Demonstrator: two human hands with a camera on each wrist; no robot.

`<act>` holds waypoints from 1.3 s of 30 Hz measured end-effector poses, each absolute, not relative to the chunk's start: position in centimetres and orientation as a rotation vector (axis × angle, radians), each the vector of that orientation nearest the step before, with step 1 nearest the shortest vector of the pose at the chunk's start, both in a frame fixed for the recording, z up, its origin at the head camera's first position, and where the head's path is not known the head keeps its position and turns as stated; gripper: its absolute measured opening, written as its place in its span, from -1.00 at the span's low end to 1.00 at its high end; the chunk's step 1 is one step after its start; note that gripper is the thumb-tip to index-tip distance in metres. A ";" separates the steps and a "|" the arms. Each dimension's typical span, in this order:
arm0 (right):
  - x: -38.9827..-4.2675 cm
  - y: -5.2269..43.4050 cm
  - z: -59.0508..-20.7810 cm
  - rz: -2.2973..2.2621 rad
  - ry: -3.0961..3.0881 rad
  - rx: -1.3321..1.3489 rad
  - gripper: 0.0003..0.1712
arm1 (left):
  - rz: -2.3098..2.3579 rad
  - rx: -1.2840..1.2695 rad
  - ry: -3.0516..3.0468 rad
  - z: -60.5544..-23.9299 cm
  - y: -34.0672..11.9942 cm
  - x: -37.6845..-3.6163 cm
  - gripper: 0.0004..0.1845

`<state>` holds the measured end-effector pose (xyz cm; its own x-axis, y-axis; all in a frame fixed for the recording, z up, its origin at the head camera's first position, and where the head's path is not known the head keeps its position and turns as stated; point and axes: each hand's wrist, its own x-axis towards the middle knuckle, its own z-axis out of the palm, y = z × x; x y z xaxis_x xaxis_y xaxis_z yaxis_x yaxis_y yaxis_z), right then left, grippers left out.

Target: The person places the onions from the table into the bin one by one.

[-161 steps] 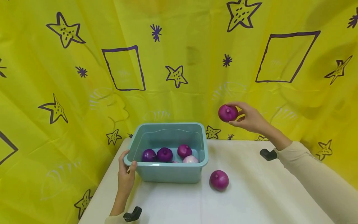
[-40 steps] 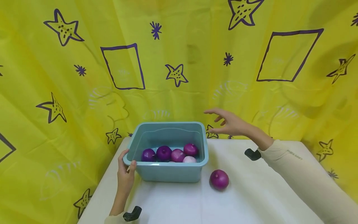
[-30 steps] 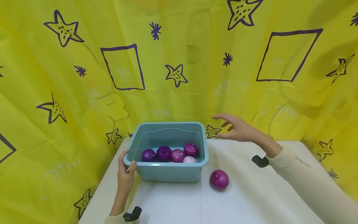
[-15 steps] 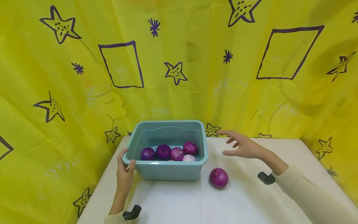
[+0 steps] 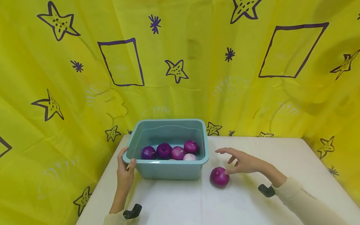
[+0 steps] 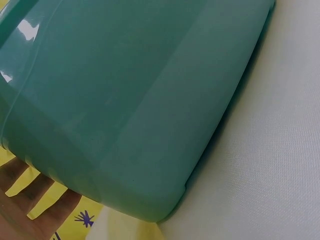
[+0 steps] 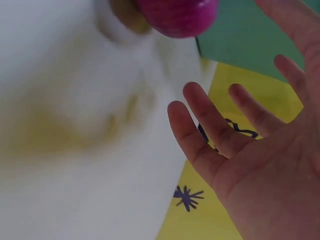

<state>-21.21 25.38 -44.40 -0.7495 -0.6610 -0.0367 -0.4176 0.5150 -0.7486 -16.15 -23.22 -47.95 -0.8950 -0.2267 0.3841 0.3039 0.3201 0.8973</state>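
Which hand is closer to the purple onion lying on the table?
Right. The right hand hovers open just beside the onion; the left hand grips the tub on its far side.

On the surface (image 5: 197, 206) a tub (image 5: 171, 170) sits toward ten o'clock of centre, close to the backdrop (image 5: 180, 78) hanging behind it. Five onions (image 5: 171, 152) lie in a row inside the tub, along its near wall. A lone onion (image 5: 219, 177) rests on the surface at the tub's four o'clock, just beside its near right corner. The left hand (image 5: 125, 175) is at the tub's eight o'clock corner; the right hand (image 5: 244, 162) is at the lone onion's two o'clock.
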 end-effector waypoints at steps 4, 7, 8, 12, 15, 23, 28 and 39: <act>-20.7 24.9 -45.5 -1.087 2.366 -0.898 -0.07 | -1.623 -0.073 -2.139 -48.1 -23.3 -16.1 -0.38; -20.4 24.6 -46.3 -1.087 2.336 -0.885 -0.10 | -1.641 -0.075 -2.134 -48.2 -23.4 -16.1 -0.39; -20.4 24.5 -46.5 -1.085 2.330 -0.878 -0.11 | -1.643 -0.076 -2.132 -48.2 -23.4 -16.1 -0.39; -20.2 24.2 -47.1 -1.067 2.321 -0.861 -0.17 | -1.649 -0.080 -2.125 -48.2 -23.4 -16.2 -0.38; -20.2 24.1 -47.4 -1.060 2.319 -0.846 -0.21 | -1.646 -0.080 -2.126 -48.2 -23.4 -16.2 -0.38; -20.0 24.1 -47.7 -1.052 2.345 -0.825 -0.34 | -1.633 -0.096 -2.130 -48.2 -23.4 -16.2 -0.38; -20.0 24.1 -47.7 -1.052 2.345 -0.824 -0.36 | -1.632 -0.098 -2.128 -48.2 -23.4 -16.1 -0.38; -19.9 23.8 -47.3 -1.067 2.324 -0.835 -0.36 | -1.633 -0.092 -2.128 -48.0 -23.3 -16.1 -0.38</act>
<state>-19.93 23.83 -47.26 -0.7165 -0.6827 -0.1432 -0.3366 0.5181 -0.7863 -16.07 -23.30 -48.01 -0.8950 -0.2173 0.3896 0.3200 0.2957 0.9001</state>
